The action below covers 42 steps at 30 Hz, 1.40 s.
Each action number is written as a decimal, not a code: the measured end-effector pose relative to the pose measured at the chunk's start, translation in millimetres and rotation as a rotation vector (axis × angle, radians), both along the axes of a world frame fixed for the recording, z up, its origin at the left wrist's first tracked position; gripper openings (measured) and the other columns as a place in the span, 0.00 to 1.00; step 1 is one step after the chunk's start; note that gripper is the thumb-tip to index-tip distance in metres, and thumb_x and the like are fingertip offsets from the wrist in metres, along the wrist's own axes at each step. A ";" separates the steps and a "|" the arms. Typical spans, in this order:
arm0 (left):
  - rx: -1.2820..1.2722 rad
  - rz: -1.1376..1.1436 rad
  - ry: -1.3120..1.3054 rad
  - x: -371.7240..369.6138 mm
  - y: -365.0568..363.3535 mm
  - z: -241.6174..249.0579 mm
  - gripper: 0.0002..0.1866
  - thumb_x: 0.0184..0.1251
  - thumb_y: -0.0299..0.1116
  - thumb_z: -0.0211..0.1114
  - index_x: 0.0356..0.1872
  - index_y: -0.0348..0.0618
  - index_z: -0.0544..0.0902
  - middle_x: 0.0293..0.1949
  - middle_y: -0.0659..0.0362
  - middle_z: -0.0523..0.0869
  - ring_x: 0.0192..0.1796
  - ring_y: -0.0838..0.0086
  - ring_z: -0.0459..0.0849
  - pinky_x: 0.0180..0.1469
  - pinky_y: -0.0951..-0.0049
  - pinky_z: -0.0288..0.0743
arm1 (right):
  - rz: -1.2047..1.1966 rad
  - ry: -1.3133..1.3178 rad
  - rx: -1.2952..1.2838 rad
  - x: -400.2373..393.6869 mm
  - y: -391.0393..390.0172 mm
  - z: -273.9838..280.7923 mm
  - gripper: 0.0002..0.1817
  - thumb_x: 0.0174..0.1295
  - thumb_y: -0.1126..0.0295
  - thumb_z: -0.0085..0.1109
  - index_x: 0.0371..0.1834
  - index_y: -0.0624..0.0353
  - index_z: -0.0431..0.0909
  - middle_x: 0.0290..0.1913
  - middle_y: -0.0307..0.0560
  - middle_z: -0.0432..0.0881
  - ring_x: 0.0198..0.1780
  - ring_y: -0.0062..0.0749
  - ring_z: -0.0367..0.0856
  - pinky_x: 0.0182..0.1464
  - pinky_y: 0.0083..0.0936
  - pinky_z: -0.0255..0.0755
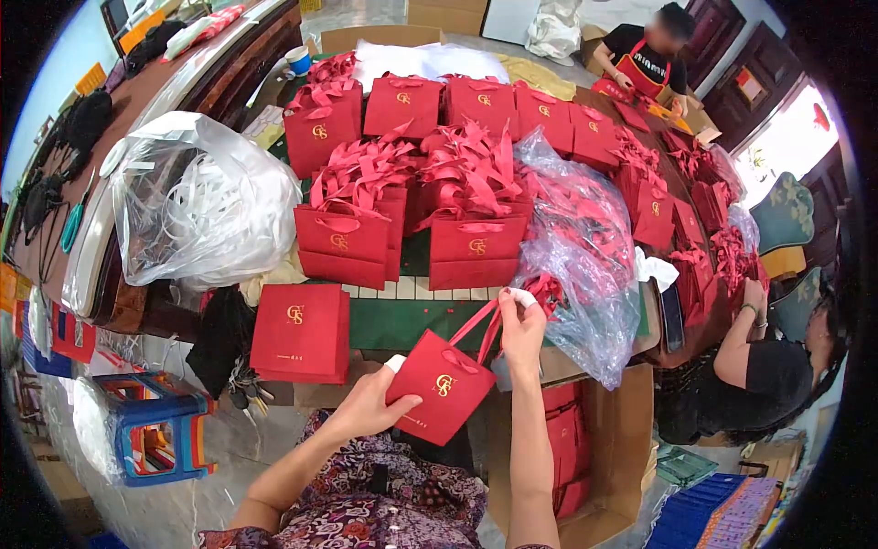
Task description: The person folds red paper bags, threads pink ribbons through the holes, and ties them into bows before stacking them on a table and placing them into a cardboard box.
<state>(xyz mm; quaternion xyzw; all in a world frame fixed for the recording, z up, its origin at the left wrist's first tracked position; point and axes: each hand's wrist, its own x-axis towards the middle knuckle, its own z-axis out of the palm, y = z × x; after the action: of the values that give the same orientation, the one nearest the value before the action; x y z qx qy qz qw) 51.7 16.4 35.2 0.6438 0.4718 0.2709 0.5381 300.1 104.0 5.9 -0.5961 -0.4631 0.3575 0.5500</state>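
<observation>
One more red gift bag in hand, many already finished.
Left hand (366, 412) grips the bag (441, 386); right hand (521, 329) pinches its ribbon handle (476, 322); finished bags (412, 197) crowd the worktop (402, 316) beyond.

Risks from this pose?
1. The left hand pinches only one corner of the small red bag, so it may twist or crease.
2. The right hand pulls the ribbon handle taut; it could tear out.
3. The clear plastic bag beside that hand could snag.
</observation>
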 end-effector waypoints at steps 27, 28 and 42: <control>0.563 -0.130 0.502 42.1 -20.5 -17.8 0.48 0.35 0.52 0.84 0.60 0.41 0.74 0.55 0.49 0.73 0.56 0.52 0.71 0.57 0.53 0.68 | 0.073 -0.742 0.025 15.0 -82.0 1.5 0.09 0.65 0.78 0.58 0.45 0.57 0.85 0.40 0.51 0.79 0.42 0.48 0.81 0.45 0.37 0.74; 0.530 -0.127 0.434 41.1 -18.5 -16.5 0.47 0.37 0.53 0.84 0.60 0.41 0.74 0.55 0.49 0.73 0.56 0.53 0.71 0.57 0.53 0.68 | 0.080 -0.819 0.049 21.6 -82.1 0.9 0.10 0.63 0.79 0.59 0.45 0.56 0.85 0.41 0.50 0.79 0.44 0.48 0.80 0.46 0.38 0.74; 0.732 -0.114 0.555 29.6 55.4 -24.1 0.26 0.49 0.31 0.75 0.53 0.39 0.81 0.51 0.52 0.78 0.54 0.56 0.73 0.53 0.57 0.67 | 0.208 -0.895 0.261 -1.9 -96.0 14.3 0.10 0.57 0.74 0.67 0.42 0.55 0.83 0.44 0.45 0.82 0.50 0.45 0.79 0.51 0.38 0.69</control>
<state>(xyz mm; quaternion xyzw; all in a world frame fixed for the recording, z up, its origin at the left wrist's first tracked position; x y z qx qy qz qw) 81.3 71.8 11.1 0.8645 0.4353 0.2071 0.1426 298.2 8.0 20.2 -0.5677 -0.7528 0.0578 0.3282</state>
